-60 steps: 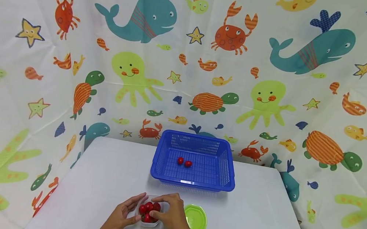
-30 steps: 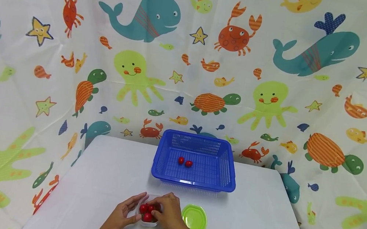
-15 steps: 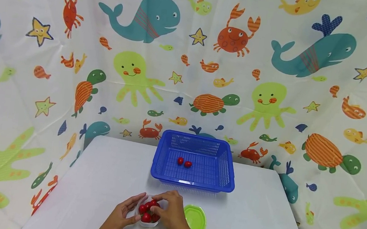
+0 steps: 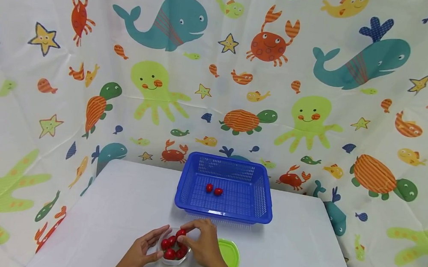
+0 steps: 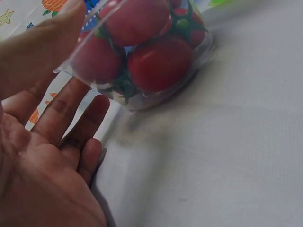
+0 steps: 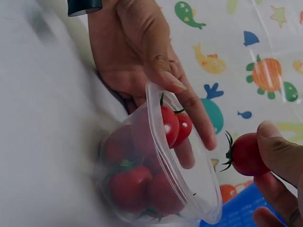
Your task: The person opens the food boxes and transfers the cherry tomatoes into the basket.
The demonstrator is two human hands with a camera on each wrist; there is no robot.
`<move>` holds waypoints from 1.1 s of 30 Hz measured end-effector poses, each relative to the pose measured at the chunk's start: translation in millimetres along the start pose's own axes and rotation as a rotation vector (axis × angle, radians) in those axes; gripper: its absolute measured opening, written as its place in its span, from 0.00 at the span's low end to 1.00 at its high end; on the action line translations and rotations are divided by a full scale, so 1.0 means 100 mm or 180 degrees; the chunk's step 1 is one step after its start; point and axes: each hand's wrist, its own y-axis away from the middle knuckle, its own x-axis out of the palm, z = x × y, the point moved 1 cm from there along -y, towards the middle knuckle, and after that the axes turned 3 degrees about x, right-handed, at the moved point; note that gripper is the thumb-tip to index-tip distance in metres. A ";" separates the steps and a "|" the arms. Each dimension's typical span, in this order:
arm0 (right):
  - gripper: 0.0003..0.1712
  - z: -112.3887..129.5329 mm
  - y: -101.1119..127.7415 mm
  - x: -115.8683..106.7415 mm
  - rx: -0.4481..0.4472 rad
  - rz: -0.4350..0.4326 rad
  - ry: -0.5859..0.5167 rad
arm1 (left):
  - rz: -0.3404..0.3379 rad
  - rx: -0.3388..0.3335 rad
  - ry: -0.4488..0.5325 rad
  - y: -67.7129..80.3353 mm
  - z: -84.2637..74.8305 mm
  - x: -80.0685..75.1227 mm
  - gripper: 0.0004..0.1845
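Note:
A clear plastic tub [image 4: 172, 262] with several cherry tomatoes [image 5: 161, 64] in it stands on the white table. My left hand [image 4: 140, 252] grips the tub's left side, thumb at the rim [image 6: 163, 158] and fingers round the wall. Just above the tub's right side, my right hand [image 4: 206, 245] pinches one cherry tomato [image 6: 250, 154] between thumb and fingers. Its green stem end points toward the tub in the right wrist view. Part of the tub's right side is behind my right hand in the head view.
A blue plastic basket [image 4: 225, 214] stands behind the tub, with two cherry tomatoes [image 4: 218, 191] inside. Right of my right hand lies a green round lid [image 4: 230, 255], partly covered by the forearm. A sea-animal curtain [image 4: 209, 98] surrounds the white table [image 4: 134, 199].
My right hand reached down among the tomatoes in the tub and has risen slightly, lifting one tomato. My left hand stays on the tub. Basket and lid stay put.

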 end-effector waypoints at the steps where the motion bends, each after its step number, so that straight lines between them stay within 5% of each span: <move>1: 0.12 0.00 0.00 -0.01 -0.0001 -0.0006 -0.0028 | -0.0003 -0.0005 0.0005 0.00 0.00 0.00 0.33; 17: 0.14 0.15 -0.07 -0.30 -0.0323 -0.0282 -0.0368 | -0.0046 -0.0120 -0.0013 -0.01 -0.04 0.01 0.33; 33: 0.16 0.06 -0.36 -0.80 -0.0229 -0.0562 -0.0780 | -0.0075 -0.0204 0.0044 0.00 -0.05 0.03 0.33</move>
